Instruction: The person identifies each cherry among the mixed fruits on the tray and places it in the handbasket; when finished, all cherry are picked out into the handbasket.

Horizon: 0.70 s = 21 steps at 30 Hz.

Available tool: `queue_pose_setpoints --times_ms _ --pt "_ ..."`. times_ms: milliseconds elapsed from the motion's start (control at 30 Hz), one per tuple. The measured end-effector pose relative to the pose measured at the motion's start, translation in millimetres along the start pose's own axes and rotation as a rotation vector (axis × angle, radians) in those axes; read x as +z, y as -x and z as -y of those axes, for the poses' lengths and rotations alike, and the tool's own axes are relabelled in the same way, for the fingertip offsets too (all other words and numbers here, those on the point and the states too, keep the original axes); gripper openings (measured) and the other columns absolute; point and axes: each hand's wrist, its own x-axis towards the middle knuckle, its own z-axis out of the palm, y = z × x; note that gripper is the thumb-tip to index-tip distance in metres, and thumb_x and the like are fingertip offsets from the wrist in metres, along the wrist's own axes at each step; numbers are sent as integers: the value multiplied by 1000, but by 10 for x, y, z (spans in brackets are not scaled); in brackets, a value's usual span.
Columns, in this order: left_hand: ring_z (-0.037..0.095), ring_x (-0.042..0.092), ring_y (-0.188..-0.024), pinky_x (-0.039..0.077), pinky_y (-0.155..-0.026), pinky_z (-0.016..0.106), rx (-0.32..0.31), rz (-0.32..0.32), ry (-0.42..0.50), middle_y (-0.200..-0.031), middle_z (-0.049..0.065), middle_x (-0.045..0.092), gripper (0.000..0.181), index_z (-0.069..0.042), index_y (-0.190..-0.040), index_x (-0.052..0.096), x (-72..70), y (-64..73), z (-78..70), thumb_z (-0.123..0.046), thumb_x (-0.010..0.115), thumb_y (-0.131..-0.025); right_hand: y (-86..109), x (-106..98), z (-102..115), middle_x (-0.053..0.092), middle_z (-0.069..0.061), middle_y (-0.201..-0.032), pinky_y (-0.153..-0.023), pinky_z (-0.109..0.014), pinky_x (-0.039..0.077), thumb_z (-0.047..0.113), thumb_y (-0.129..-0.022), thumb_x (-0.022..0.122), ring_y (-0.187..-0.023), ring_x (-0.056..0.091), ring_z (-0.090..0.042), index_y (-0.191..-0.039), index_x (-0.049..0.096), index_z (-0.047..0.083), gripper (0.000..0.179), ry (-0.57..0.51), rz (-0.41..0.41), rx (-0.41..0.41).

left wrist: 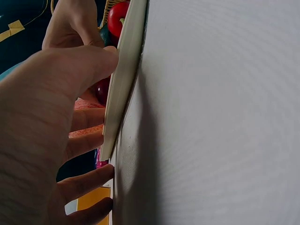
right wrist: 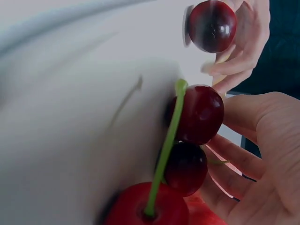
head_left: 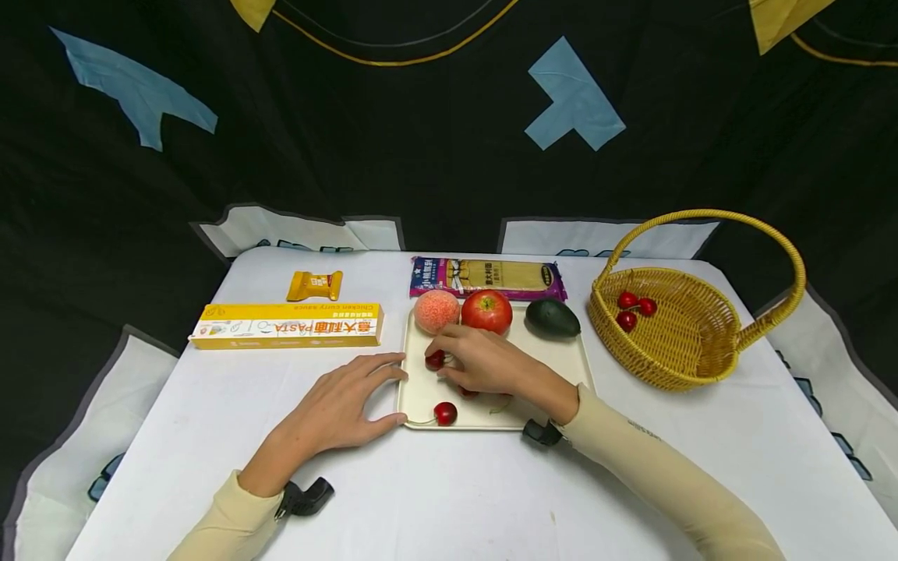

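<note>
My left hand (head_left: 344, 409) lies with spread fingers at the left rim of a cream tray (head_left: 550, 409); its thumb touches that rim in the left wrist view. Over the tray, my right hand (head_left: 487, 362) has its fingers and thumb curled about a dark red cherry (head_left: 435, 360). Another cherry (right wrist: 201, 115) sits against the right thumb in the right wrist view, and a cherry with a green stem (right wrist: 168, 140) is close to that camera. Toward the tray's front left corner lies one more cherry (head_left: 445, 414). Fingers partly hide the cherries beneath.
A peach (head_left: 436, 311), a red apple (head_left: 486, 312) and an avocado (head_left: 552, 319) line the tray's back. Behind it lies a pasta packet (head_left: 491, 276). Left are a yellow pasta box (head_left: 288, 326) and a small wrapped snack (head_left: 314, 286). A handled wicker basket (head_left: 691, 335) holds cherries (head_left: 627, 320).
</note>
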Motion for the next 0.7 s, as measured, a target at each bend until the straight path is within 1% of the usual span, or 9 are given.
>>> queue_pose_setpoints --times_ms 100,167,300,533,700 --pt "25 56 -144 54 -107 52 -1 4 -1 -159 -1 56 54 -25 -133 71 -1 -4 0 -57 79 -91 -3 2 11 68 -5 -130 -91 -29 61 23 -98 82 -91 66 -14 -127 75 16 31 -8 18 -5" --pt "25 55 -144 53 -108 52 -4 7 0 -160 -1 55 54 -25 -134 71 -1 -4 0 -57 79 -91 -4 1 16 68 -6 -130 -90 -28 61 21 -98 82 -90 66 -13 -127 75 15 31 -10 25 -9" --pt "24 55 -144 53 -108 52 -9 11 4 -160 -1 55 54 -25 -134 71 3 -2 2 -57 79 -91 -12 -15 21 68 -6 -130 -92 -30 61 21 -97 83 -92 68 -14 -127 75 15 32 1 32 -3" --pt "23 55 -144 53 -108 51 1 6 3 -160 -2 55 54 -24 -134 71 14 -5 8 -56 80 -91 -16 -17 -1 69 -5 -130 -93 -32 62 20 -96 84 -95 68 -16 -127 74 17 32 14 47 21" --pt "24 55 -144 53 -108 52 0 7 1 -160 -2 55 54 -24 -134 71 12 0 11 -56 80 -91 16 -32 -21 69 -3 -129 -92 -30 62 21 -97 84 -94 69 -13 -127 74 18 32 7 27 15"
